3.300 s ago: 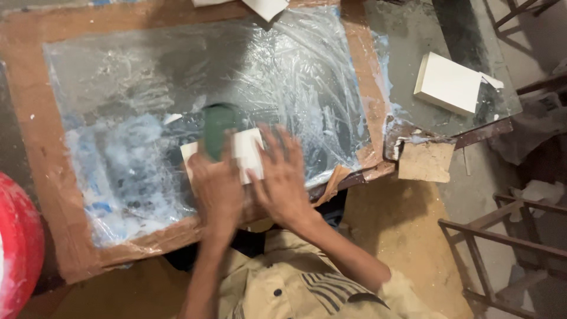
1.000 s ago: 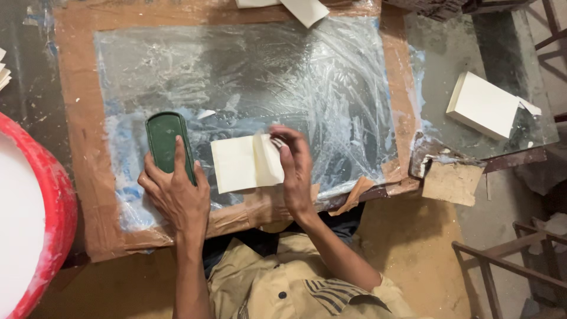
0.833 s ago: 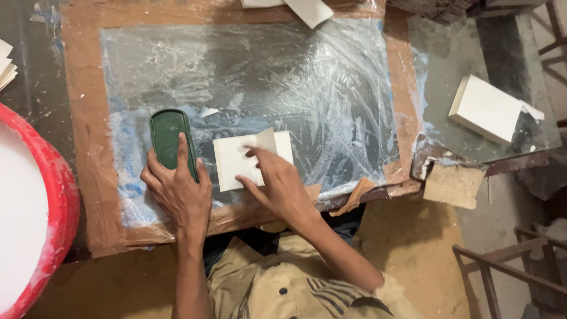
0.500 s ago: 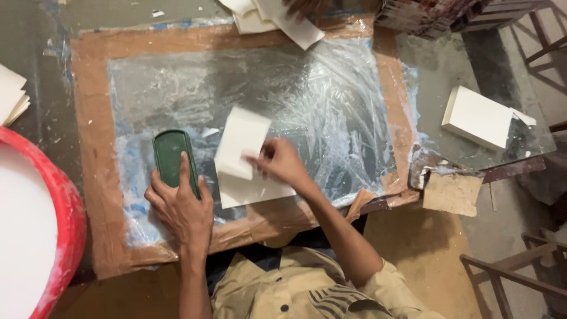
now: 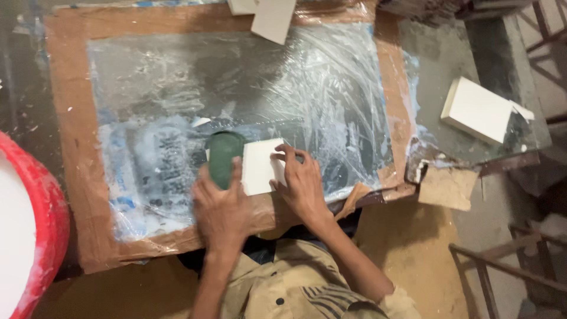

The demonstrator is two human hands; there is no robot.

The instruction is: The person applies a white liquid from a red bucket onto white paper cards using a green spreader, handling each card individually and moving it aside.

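Nearest the camera, the person's khaki shirt [image 5: 295, 289] fills the bottom edge at 6 o'clock, both forearms reaching up from it. The left hand [image 5: 221, 207] is closed over the near end of a dark green oval pad [image 5: 223, 158], its index finger lying along the pad's top. Just beside it, at 3 o'clock of the pad, the right hand [image 5: 304, 186] presses a white square tile [image 5: 260, 165] flat with spread, bent fingers; it pins the tile's right edge rather than wrapping it. Pad and tile touch side by side on a plastic-wrapped panel [image 5: 177, 88] smeared with white paste, framed in brown tape [image 5: 65, 130]. At 9 o'clock a red tub [image 5: 50, 224] curves in. At 3 o'clock a thick white block [image 5: 475, 111] lies on the grey surface [image 5: 437, 65], well apart. Farthest, at 12 o'clock, more white tiles [image 5: 273, 19] overlap the panel's top edge.
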